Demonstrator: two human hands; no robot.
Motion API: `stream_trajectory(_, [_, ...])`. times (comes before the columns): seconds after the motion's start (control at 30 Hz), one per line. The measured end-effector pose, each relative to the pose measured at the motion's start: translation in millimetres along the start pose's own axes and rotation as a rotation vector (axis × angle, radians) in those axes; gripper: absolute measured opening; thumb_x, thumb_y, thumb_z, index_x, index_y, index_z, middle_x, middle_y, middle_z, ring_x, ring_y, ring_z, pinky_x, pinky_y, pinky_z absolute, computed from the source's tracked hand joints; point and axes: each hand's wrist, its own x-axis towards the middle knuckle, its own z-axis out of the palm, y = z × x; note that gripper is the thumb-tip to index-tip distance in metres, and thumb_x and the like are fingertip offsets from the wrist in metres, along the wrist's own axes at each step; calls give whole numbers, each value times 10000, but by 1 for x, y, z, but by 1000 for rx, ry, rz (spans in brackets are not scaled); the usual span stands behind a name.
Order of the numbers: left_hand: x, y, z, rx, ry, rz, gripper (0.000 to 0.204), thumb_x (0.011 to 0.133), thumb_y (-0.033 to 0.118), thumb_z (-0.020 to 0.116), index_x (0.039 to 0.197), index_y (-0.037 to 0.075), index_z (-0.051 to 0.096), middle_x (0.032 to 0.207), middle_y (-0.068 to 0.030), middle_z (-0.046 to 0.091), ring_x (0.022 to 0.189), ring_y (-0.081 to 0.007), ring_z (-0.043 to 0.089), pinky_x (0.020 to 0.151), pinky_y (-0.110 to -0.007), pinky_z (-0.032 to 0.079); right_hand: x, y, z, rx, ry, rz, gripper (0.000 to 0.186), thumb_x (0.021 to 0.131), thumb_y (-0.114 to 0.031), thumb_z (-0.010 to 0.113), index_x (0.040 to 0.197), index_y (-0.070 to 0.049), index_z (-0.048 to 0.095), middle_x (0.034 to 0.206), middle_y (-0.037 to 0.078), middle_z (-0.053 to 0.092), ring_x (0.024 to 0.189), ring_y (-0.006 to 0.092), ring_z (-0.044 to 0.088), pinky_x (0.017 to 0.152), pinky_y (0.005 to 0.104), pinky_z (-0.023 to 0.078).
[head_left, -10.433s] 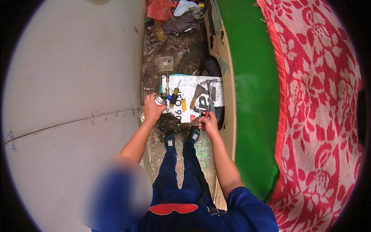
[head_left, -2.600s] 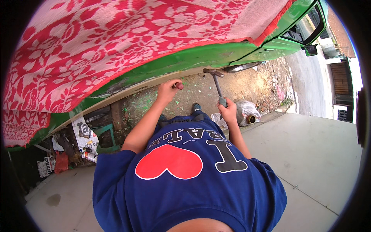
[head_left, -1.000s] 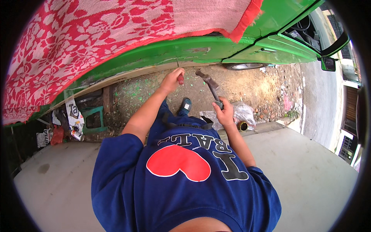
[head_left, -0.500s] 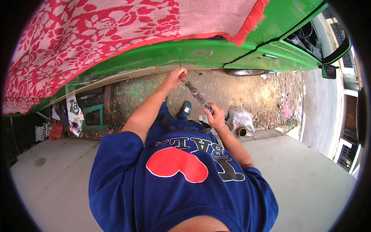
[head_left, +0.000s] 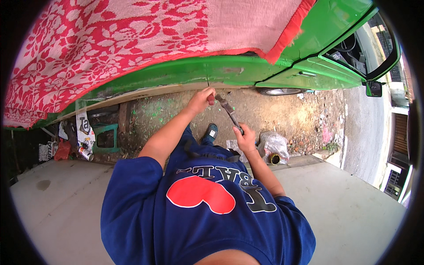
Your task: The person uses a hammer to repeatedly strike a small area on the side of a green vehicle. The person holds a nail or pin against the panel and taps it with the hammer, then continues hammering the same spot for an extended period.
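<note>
My left hand [head_left: 201, 99] is wrapped round a red-handled tool [head_left: 211, 100], whose thin metal shaft points up at the lower edge of the green car [head_left: 231, 62]. My right hand [head_left: 245, 138] grips a hammer [head_left: 230, 112] by its dark handle, its metal head beside the end of the red handle; whether they touch I cannot tell. A red-and-pink patterned blanket [head_left: 110, 39] drapes over the car body above my hands. The panel under it has scuffed, bare patches and a pale strip along the bottom.
A green plastic stool [head_left: 110, 144], a white printed sheet [head_left: 82, 126] and rubbish sit at the left. A plastic bag [head_left: 274, 140] with a tin [head_left: 274, 158] lies right of me. The car's wheel [head_left: 278, 91], open window and mirror [head_left: 373, 88] are upper right, beside a road [head_left: 362, 132].
Earlier my left hand held a spray can and my right the red-handled tool; now left has that tool and right the hammer. The hammer head has moved leftward to the red handle.
</note>
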Motion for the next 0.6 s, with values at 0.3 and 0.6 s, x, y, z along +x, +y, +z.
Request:
stream_trajectory(0.3, [9, 1, -1, 23, -16, -24, 275, 751, -104, 580, 969, 51, 515, 929, -130, 584, 870, -359, 578, 782, -374, 472, -2, 0, -12, 28, -38, 109, 238, 888, -248, 716, 985, -35, 670, 651, 142, 601, 557, 251, 599, 544, 345, 460])
stream_trajectory(0.6, [27, 12, -2, 57, -16, -66, 264, 770, -85, 564, 994, 51, 536, 948, -165, 605, 901, -395, 596, 765, -421, 472, -14, 24, 6, 167, 81, 68, 224, 895, -242, 702, 983, -40, 660, 646, 151, 600, 552, 272, 601, 542, 363, 463])
